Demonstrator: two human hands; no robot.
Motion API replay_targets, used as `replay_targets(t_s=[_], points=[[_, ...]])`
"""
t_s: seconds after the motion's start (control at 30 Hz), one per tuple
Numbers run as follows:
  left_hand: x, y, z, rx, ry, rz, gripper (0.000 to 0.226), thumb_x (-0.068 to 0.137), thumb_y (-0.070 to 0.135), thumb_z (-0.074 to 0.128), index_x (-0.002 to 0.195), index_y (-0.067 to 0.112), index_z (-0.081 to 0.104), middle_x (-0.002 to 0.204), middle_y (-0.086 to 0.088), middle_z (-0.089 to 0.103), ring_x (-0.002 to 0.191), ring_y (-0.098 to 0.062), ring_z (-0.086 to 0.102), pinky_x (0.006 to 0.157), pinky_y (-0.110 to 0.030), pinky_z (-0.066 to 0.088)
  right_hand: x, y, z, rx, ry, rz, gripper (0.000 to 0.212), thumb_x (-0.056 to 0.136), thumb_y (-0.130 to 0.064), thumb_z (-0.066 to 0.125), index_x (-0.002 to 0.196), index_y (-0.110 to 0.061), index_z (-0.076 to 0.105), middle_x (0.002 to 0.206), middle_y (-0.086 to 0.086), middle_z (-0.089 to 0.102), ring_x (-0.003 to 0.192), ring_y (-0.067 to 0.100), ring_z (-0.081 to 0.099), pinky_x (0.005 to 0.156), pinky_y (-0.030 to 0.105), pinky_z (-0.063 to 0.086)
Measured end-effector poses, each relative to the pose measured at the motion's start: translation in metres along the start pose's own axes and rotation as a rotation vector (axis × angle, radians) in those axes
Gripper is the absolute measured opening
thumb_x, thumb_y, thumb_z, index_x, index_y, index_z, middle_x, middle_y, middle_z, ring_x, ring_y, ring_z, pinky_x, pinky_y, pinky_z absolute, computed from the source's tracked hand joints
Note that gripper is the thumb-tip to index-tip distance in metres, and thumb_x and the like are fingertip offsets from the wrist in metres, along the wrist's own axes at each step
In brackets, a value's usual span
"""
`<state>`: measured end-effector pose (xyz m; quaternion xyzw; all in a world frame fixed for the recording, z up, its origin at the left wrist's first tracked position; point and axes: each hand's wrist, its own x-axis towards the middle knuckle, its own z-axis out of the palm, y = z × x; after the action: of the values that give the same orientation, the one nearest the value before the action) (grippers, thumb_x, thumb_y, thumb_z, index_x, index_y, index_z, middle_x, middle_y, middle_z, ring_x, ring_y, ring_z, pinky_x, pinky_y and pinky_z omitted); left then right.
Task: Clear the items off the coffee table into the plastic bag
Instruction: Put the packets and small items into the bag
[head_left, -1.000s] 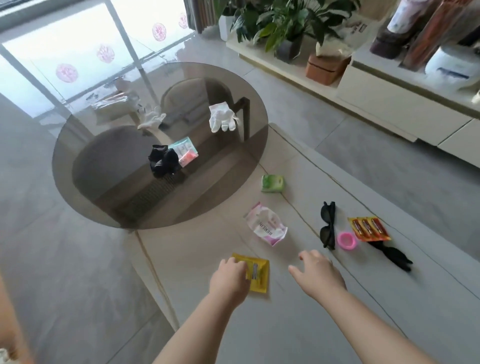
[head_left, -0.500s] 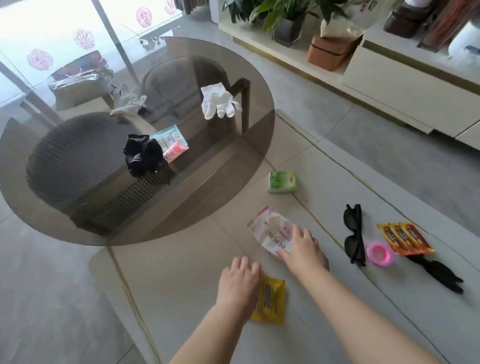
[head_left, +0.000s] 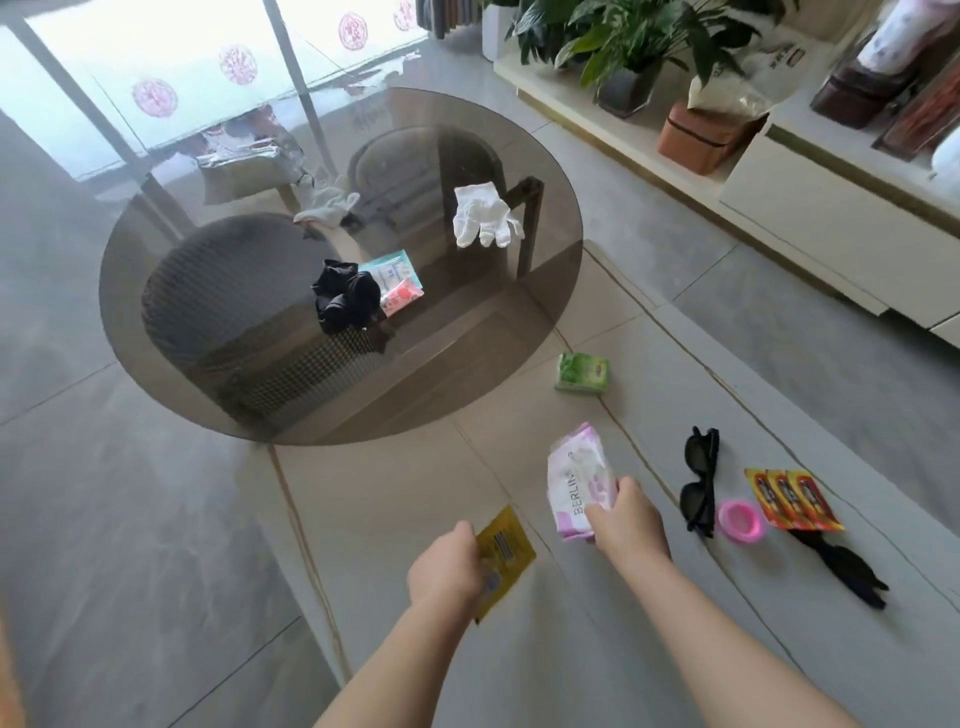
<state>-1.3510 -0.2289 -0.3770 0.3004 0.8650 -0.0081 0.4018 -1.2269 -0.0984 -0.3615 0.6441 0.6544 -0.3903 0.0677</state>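
My left hand grips a yellow sachet, lifted off the pale stone coffee table. My right hand holds a pink and white wipes pack tilted up above the table. On the stone top lie a green tissue pack, black sunglasses, a pink ring, an orange sachet strip and a black cloth. The round smoked-glass top carries a black scrunchie, two small packets and a white glove. No plastic bag is in view.
A low white cabinet with potted plants and a brown box runs along the right. Grey floor tiles surround the table. A second pale glove shows at the glass top's far side.
My left hand has picked the yellow sachet up off the table. My right hand closed on the wipes pack and raised it. The view has shifted slightly.
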Motion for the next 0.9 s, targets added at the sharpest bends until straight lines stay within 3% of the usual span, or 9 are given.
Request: replay_targets(t_s=[0.13,0.23,0.37,0.5,0.57,0.67,0.77,0.83,0.9], points=[[-0.036,-0.012,-0.007,-0.259,0.072,-0.112,0.012,0.094,0.023,0.043,0.086,0.016,0.038,0.09,-0.001,0.053,0.082,-0.023,0.053,0.067,-0.031,0.042,-0.048,0.003,-0.016,0.136,-0.056,-0.023,0.015,0.09,-0.011,0.046,0.105,-0.008,0.044,0.097,0.007,0.06,0.06,0.018,0.065,0.045,0.024,0.042],[-0.074,-0.022,-0.014,-0.476,0.11,-0.155,0.015,0.092,0.018,0.045,0.078,0.016,0.039,0.087,-0.004,0.054,0.082,-0.026,0.057,0.073,-0.035,0.05,-0.093,0.002,-0.031,0.281,-0.137,-0.053,0.015,0.09,-0.012,0.048,0.105,-0.011,0.049,0.099,0.008,0.063,0.066,0.02,0.065,0.05,0.025,0.047],[-0.145,-0.04,-0.031,-0.733,0.193,-0.214,0.003,0.09,0.014,0.049,0.092,0.012,0.048,0.097,-0.01,0.058,0.097,-0.031,0.062,0.083,-0.04,0.056,-0.159,-0.005,-0.061,0.333,-0.277,-0.186,0.022,0.092,-0.013,0.048,0.113,-0.015,0.052,0.1,0.005,0.066,0.068,0.021,0.062,0.054,0.025,0.048],[-0.233,-0.063,-0.056,-1.022,0.295,-0.308,0.005,0.09,0.007,0.048,0.092,0.011,0.049,0.097,-0.013,0.059,0.086,-0.031,0.064,0.071,-0.041,0.059,-0.234,-0.026,-0.086,0.311,-0.384,-0.329,0.024,0.096,-0.031,0.048,0.12,-0.029,0.047,0.102,-0.001,0.067,0.076,0.023,0.069,0.057,0.024,0.053],[-0.271,-0.085,-0.07,-1.192,0.355,-0.317,0.009,0.088,0.0,0.048,0.091,0.007,0.051,0.097,-0.017,0.059,0.092,-0.037,0.065,0.075,-0.049,0.058,-0.273,-0.044,-0.094,0.291,-0.433,-0.403,0.026,0.096,-0.033,0.047,0.122,-0.031,0.044,0.102,0.0,0.067,0.076,0.024,0.069,0.059,0.026,0.054],[-0.313,-0.132,-0.078,-1.287,0.427,-0.351,0.015,0.084,0.005,0.051,0.099,0.007,0.053,0.103,-0.019,0.061,0.101,-0.037,0.064,0.087,-0.053,0.053,-0.334,-0.076,-0.093,0.278,-0.52,-0.488,0.025,0.095,-0.034,0.05,0.118,-0.025,0.045,0.099,0.003,0.067,0.068,0.023,0.066,0.059,0.028,0.051],[-0.391,-0.166,-0.095,-1.357,0.538,-0.412,0.015,0.071,0.022,0.052,0.086,0.019,0.051,0.097,-0.014,0.063,0.093,-0.031,0.066,0.08,-0.046,0.058,-0.397,-0.102,-0.073,0.271,-0.607,-0.518,0.028,0.094,-0.027,0.052,0.114,-0.008,0.047,0.093,0.007,0.065,0.064,0.024,0.061,0.053,0.027,0.046],[-0.451,-0.181,-0.107,-1.413,0.62,-0.443,0.005,0.076,0.014,0.051,0.08,0.019,0.051,0.086,-0.009,0.061,0.083,-0.028,0.064,0.077,-0.045,0.059,-0.442,-0.114,-0.053,0.231,-0.667,-0.527,0.029,0.093,-0.03,0.055,0.108,-0.006,0.049,0.091,0.01,0.066,0.064,0.025,0.062,0.052,0.027,0.045],[-0.492,-0.206,-0.107,-1.47,0.684,-0.494,0.018,0.083,0.002,0.049,0.073,0.016,0.051,0.08,-0.006,0.058,0.082,-0.027,0.062,0.077,-0.045,0.057,-0.481,-0.121,-0.028,0.189,-0.723,-0.555,0.032,0.091,-0.029,0.059,0.106,-0.003,0.049,0.084,0.011,0.066,0.054,0.021,0.062,0.048,0.026,0.046]])
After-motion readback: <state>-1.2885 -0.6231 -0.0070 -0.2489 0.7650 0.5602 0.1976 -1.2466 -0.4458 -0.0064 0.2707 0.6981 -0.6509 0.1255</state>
